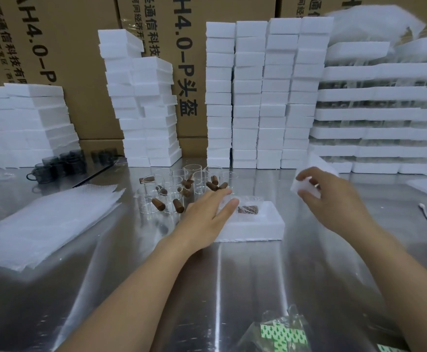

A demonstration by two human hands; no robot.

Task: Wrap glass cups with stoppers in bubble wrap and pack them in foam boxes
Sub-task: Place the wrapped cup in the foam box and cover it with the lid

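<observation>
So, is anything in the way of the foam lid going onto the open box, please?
Yes: the left hand lies across the left side of the foam box, fingers over the wrapped cup inside. The right hand holds the foam lid apart, to the right.
</observation>
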